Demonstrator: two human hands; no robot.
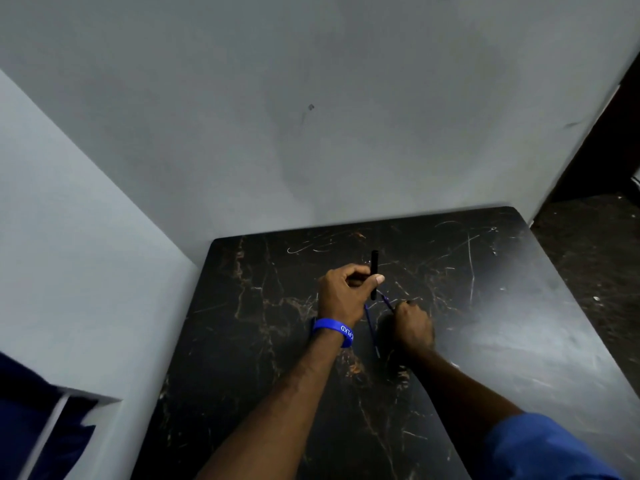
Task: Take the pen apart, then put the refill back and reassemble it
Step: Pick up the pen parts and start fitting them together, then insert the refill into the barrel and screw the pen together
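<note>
Over the middle of the black marble table, the left hand is clamped on the black pen barrel, held upright. Just right of the barrel, the right hand is fisted around a thin blue refill, angled toward the barrel's lower end. Another blue piece lies between the wrists.

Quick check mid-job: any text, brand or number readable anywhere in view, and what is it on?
"PLKD" in white letters on the blue wristband at the left wrist; it reads rotated, and any further letters wrap out of sight.
Black pen barrel in the left hand: no print readable.
Blue refill: too thin and blurred to read.
Table: scratches only, no text.
</note>
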